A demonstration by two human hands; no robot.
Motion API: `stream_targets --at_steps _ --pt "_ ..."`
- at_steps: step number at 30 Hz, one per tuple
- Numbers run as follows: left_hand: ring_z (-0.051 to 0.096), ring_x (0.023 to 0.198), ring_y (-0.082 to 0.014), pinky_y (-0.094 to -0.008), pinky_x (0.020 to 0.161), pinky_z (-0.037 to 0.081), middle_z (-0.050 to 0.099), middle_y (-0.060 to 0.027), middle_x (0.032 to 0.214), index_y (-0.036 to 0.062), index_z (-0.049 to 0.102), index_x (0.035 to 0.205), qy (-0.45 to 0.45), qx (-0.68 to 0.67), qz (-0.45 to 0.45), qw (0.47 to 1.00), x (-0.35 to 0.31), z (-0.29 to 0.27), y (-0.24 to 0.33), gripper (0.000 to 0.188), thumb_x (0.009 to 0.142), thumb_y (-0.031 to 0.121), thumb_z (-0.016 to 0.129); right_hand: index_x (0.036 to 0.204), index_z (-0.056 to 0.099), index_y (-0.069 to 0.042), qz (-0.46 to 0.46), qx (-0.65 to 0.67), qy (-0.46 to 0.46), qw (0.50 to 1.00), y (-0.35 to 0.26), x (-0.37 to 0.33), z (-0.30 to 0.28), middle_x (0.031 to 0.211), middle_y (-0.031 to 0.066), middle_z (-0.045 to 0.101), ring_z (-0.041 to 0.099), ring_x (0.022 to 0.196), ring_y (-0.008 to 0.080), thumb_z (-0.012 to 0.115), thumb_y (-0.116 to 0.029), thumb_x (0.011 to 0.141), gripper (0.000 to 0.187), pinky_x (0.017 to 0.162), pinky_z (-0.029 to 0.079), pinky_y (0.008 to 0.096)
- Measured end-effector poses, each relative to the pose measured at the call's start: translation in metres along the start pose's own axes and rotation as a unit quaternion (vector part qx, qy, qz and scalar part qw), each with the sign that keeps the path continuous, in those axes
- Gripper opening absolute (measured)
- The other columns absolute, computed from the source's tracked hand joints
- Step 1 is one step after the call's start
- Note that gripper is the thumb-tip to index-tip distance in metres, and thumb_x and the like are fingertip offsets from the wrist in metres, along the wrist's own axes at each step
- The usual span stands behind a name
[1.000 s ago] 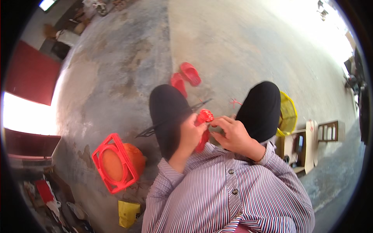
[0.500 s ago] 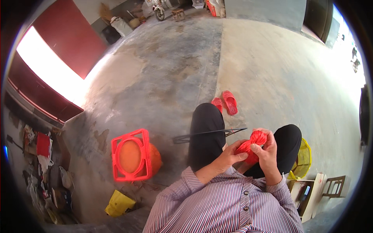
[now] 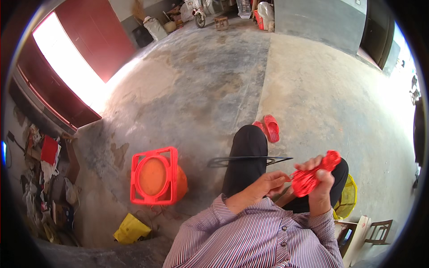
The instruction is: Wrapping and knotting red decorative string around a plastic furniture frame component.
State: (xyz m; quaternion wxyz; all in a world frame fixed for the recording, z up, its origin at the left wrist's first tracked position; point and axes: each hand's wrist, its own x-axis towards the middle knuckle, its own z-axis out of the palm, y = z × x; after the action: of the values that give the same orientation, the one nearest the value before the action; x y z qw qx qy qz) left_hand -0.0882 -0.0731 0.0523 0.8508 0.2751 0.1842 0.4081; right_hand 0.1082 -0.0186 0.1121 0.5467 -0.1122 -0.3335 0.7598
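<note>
Right hand [image 3: 320, 190] is gripping the red bundle [image 3: 305, 182]; left hand [image 3: 271, 183], cupping it earlier, is now pinching its edge.

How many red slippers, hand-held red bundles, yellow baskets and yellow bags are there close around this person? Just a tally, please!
Red slippers: 2
Red bundle, in the right hand: 1
Yellow basket, partly hidden: 1
Yellow bag: 1
Total: 5
</note>
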Motion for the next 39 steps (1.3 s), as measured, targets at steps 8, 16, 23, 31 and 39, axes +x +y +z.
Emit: stream_targets --at_steps 8,16,23,31,39 --pt "0.058 0.074 -0.0064 -0.0245 0.069 0.047 0.066 -0.0007 0.083 -0.0007 0.067 0.096 0.263 0.454 0.147 0.838 -0.043 -0.005 0.014 0.014 0.092 0.012 0.065 0.104 0.057 -0.003 0.008 0.054 0.087 0.995 -0.03 -0.005 -0.047 0.085 0.0031 0.058 0.054 0.068 0.0142 0.06 -0.023 0.086 0.027 0.065 0.049 0.0296" --pt "0.064 0.067 -0.0214 -0.0296 0.06 0.049 0.065 -0.0093 0.08 0.0002 0.067 0.089 0.256 0.617 0.268 0.694 -0.027 0.026 0.014 0.007 0.082 0.003 0.069 0.088 0.065 0.001 0.301 -0.222 0.059 0.925 0.045 -0.024 0.013 0.08 0.0052 0.067 0.064 0.071 0.0152 0.068 0.002 0.07 0.018 0.07 0.052 0.0283" --pt "0.064 0.067 -0.0179 -0.0286 0.059 0.048 0.066 -0.0079 0.079 0.003 0.069 0.088 0.299 0.598 0.23 0.707 -0.062 0.009 0.037 0.006 0.082 0.005 0.069 0.078 0.063 -0.003 0.206 -0.351 0.084 0.91 0.008 -0.014 -0.032 0.068 0.0002 0.061 0.057 0.058 0.0105 0.071 -0.003 0.071 0.01 0.058 0.046 0.0265" --pt "0.065 0.067 -0.0281 -0.0338 0.059 0.05 0.064 -0.0114 0.078 0.0029 0.065 0.085 0.258 0.668 0.259 0.648 -0.045 0.018 0.018 0.008 0.078 0.003 0.069 0.1 0.066 0.004 0.117 -0.494 0.017 0.861 0.023 -0.02 0.002 0.086 0.0033 0.065 0.062 0.076 0.0108 0.07 -0.003 0.076 0.025 0.074 0.051 0.0277" --pt "0.063 0.064 -0.027 -0.0351 0.057 0.048 0.062 -0.0105 0.074 0.0029 0.065 0.079 0.279 0.661 0.269 0.643 -0.055 0.025 0.02 0.011 0.075 0.005 0.075 0.086 0.065 -0.001 0.305 -0.301 0.044 0.902 0.045 -0.023 0.006 0.079 0.0019 0.063 0.059 0.071 0.0092 0.069 0.0 0.076 0.01 0.067 0.048 0.0256"
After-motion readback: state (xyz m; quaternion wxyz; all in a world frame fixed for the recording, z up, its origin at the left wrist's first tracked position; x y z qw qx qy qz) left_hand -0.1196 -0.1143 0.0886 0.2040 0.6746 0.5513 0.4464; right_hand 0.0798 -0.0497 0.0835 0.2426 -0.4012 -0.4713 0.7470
